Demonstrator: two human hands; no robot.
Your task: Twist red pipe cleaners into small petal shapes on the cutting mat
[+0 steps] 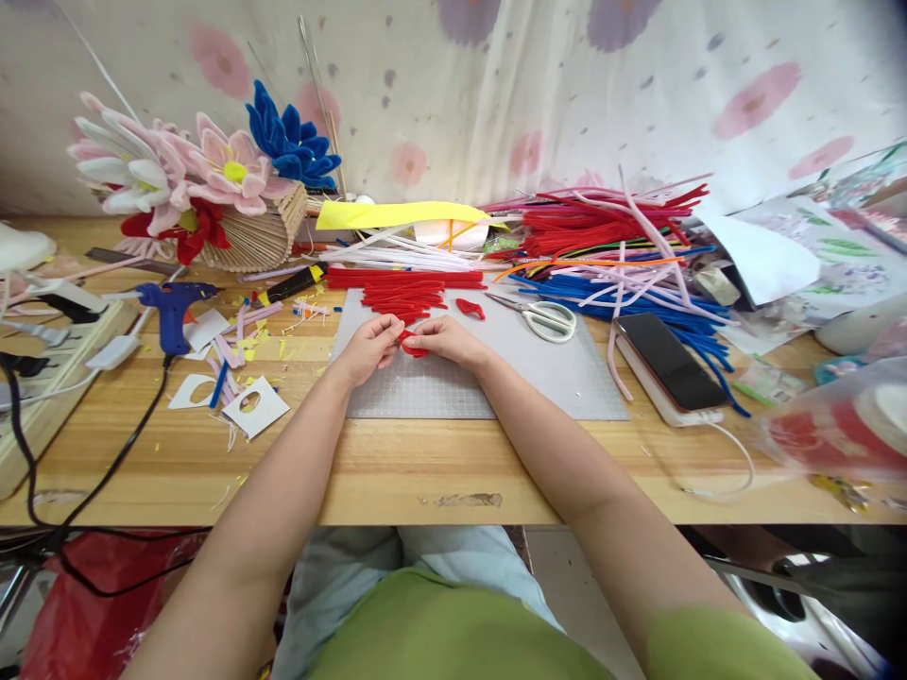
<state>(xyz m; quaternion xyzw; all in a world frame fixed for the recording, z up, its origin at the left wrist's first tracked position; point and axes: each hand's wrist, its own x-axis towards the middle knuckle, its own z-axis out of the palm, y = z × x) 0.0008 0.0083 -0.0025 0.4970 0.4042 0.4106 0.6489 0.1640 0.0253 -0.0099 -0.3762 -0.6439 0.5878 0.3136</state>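
Note:
Both hands meet over the grey cutting mat (553, 387). My left hand (372, 345) pinches one side of a small bent red fuzzy piece (411, 348), and my right hand (443, 338) grips its other side. Just beyond the fingers lies a pile of short red fuzzy stems (403, 295), with longer ones across its far side. A finished-looking red loop (470, 308) rests on the mat right of the pile. Scissors with pale handles (549, 321) lie further right, blades pointing left.
A blue glue gun (174, 312), paper pieces (256, 406) and scraps are on the left, below fuzzy flowers (231, 170). Coloured stems (602, 227) are heaped at the back right, near a phone (672, 361) and a plastic-wrapped cup (843, 425).

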